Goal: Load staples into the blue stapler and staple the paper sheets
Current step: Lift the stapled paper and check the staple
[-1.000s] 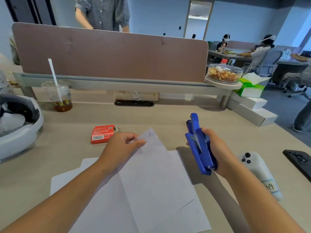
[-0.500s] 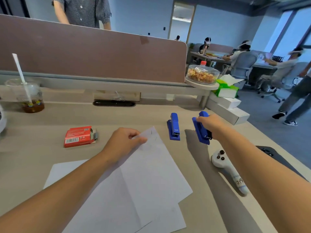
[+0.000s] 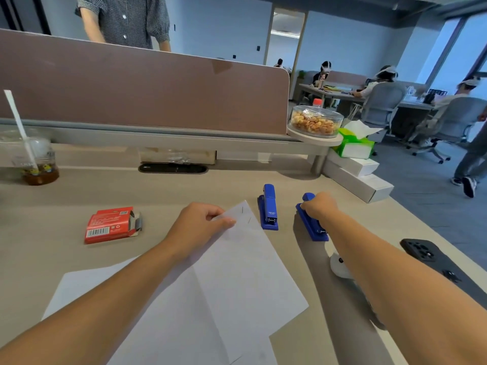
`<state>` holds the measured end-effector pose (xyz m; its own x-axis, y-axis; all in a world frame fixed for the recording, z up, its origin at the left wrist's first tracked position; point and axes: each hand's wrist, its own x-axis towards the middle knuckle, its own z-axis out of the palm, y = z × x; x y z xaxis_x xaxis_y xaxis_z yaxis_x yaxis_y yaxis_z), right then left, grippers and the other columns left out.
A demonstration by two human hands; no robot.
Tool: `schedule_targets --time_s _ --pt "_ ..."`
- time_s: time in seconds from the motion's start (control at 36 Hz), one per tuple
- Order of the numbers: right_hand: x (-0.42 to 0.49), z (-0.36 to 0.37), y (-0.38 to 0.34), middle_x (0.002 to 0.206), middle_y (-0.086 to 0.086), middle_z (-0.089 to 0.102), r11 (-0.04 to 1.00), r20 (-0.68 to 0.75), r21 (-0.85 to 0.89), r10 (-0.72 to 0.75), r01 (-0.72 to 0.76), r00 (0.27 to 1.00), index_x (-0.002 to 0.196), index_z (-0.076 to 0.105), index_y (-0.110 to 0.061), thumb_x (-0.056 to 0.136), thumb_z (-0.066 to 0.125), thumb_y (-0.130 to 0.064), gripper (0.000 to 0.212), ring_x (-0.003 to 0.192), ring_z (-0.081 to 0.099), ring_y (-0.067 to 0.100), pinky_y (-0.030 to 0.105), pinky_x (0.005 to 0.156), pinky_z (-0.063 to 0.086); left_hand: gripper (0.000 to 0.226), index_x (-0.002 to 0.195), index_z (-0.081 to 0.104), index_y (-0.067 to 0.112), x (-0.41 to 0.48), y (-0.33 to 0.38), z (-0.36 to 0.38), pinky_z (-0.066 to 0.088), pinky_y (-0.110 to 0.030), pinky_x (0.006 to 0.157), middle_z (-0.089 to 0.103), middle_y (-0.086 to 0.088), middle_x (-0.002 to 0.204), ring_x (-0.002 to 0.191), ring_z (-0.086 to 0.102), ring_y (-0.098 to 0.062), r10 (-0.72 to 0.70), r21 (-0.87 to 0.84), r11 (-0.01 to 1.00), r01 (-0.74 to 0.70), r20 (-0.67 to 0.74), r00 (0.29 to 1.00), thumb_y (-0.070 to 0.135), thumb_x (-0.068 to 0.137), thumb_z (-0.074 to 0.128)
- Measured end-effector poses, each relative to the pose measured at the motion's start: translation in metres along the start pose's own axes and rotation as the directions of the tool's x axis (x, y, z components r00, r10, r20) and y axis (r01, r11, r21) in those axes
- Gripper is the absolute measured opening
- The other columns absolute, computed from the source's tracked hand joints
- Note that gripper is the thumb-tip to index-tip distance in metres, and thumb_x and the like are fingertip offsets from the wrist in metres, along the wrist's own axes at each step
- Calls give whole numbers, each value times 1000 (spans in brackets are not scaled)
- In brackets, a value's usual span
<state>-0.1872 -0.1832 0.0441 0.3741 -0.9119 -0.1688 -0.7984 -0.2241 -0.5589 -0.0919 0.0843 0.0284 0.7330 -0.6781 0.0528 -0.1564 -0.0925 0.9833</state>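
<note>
blue stapler (image 3: 312,222): glossy plastic | paper sheets (image 3: 237,280): matt | desk (image 3: 66,259): smooth matt

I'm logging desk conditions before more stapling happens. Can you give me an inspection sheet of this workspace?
Surface: beige desk, with a brown partition at its back.
Job's things: paper sheets fanned in front; free stapler and held stapler side by side beyond them; red staple box at left, one end open.
Clutter: cup with straw far left; phone and white controller at right; snack tub and tissue box far right.
Hands: left hand pinches the sheets' top corner; right hand grips the held stapler's rear.
Cables: nothing seen; only a cable port.
Surroundings: standing person behind the partition; others seated at far desks.
</note>
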Motion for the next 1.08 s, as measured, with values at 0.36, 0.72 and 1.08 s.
schedule_targets --time_s 0.36,0.72,1.08 --pt "-36 -19 -16 133 12 59 938 -135 130 -304 321 943 133 55 -3 88 68 -31 55 116 58 27 38 95 48 15 77 78 18 -2 19 -23 50 -17 57 76 2 72 63 69 -6 30 242 970 -24 -19 999 28 87 73" --pt "-168 4 -28 95 -17 69 742 81 385 -620 549 781 110 71 -26 87 68 -40 27 87 64 -3 14 72 46 16 70 73 25 -21 31 -61 40 -10 47 63 19 49 44 52 7 105 273 959 -82 -72 992 25 86 75" --pt "-199 32 -33 68 -9 68 517 -231 452 -720 727 655 76 70 -23 81 77 -18 10 61 59 4 12 57 45 9 74 79 25 -63 34 -101 46 -23 70 74 16 73 74 66 -3 332 233 931 -281 -216 918 17 79 80"
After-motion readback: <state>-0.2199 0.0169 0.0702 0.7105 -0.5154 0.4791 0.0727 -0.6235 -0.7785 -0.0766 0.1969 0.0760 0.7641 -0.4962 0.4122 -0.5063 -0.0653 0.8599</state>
